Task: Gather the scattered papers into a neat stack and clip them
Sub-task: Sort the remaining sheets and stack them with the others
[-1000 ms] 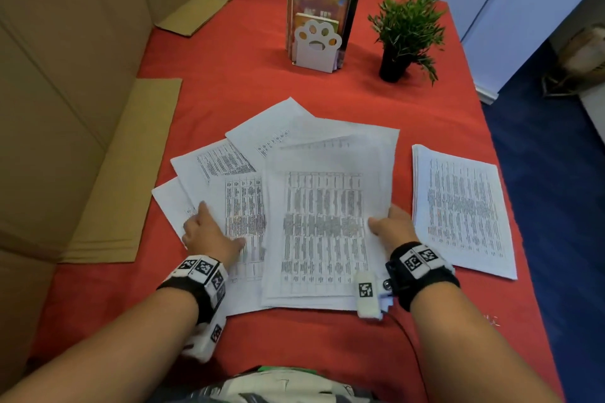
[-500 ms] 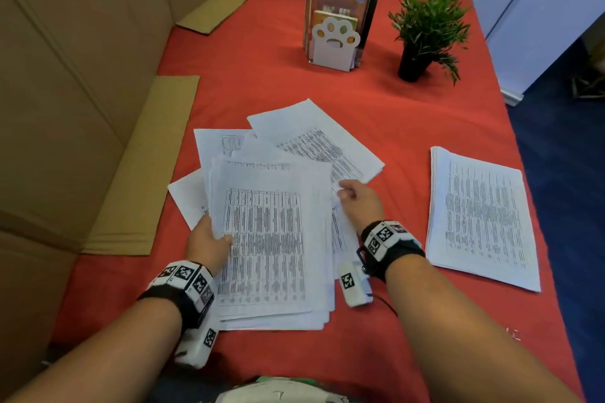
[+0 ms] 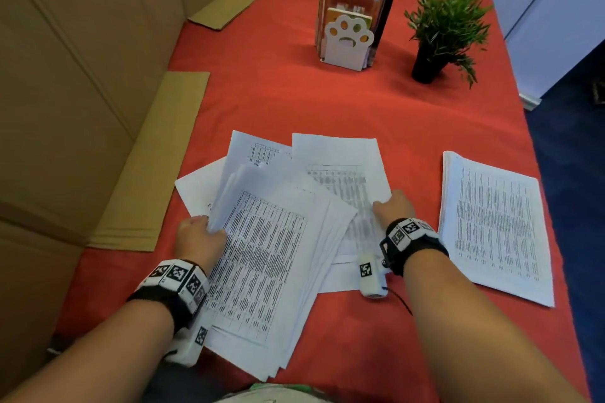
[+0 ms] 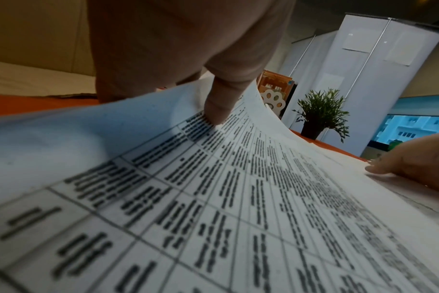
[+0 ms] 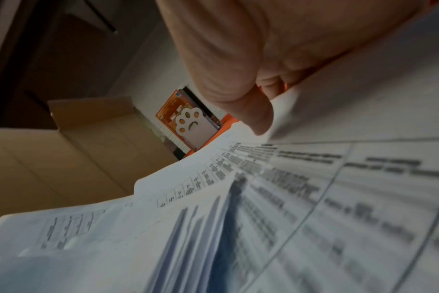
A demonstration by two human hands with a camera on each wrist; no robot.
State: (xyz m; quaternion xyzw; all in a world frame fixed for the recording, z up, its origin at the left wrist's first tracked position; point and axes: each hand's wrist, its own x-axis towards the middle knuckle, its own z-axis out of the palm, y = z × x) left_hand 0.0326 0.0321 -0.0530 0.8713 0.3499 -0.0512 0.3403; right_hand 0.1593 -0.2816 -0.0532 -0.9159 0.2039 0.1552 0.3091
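My left hand (image 3: 199, 239) now pinches the gathered bundle of papers (image 3: 262, 258) at its left edge, thumb on top — it has lifted and swung toward me since a moment ago. My right hand (image 3: 394, 206) has slid out to pinch the loose sheet (image 3: 340, 167) just beside the bundle, so gathering is unfinished — nothing clipped.
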